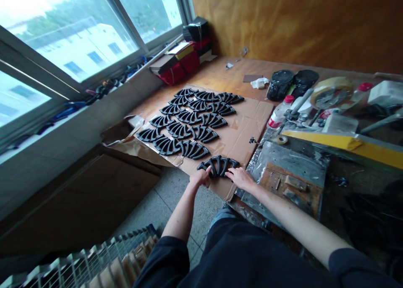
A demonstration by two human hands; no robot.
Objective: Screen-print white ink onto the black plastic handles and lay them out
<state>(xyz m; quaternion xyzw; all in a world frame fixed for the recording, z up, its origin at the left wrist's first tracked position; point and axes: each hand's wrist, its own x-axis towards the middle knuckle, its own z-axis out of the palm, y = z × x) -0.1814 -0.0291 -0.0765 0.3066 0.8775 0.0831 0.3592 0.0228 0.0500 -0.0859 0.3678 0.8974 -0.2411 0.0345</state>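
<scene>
Black curved piece (219,167): it has thin bars with gaps between them, and it is at the near edge of the cardboard sheet (244,128), between two hands.
Black fan-shaped pieces (179,129): they lie on the far and left parts of the cardboard sheet, in about five slanting rows, with three or so in each. These look laid out and done. The one by the hands is apart from them, in no row. I cannot tell how many more are left.
Left hand (200,177): at the near edge of the cardboard sheet, pinching the left end of the piece, thumb on top.
Right hand (241,178): over the near right corner of the cardboard sheet, fingers bent at the piece's right end. I cannot tell if they pinch it or just touch it.
Arms: the left one reaches up to the near edge of the cardboard sheet, a bit bent. The right one is straighter and slants in from the right side.
Metal plate (260,157): just right of the cardboard sheet, with a wooden board (267,179) on it.
Red-capped bottle (278,113): right of the cardboard sheet.
Desk (220,76): under and behind the cardboard sheet.
</scene>
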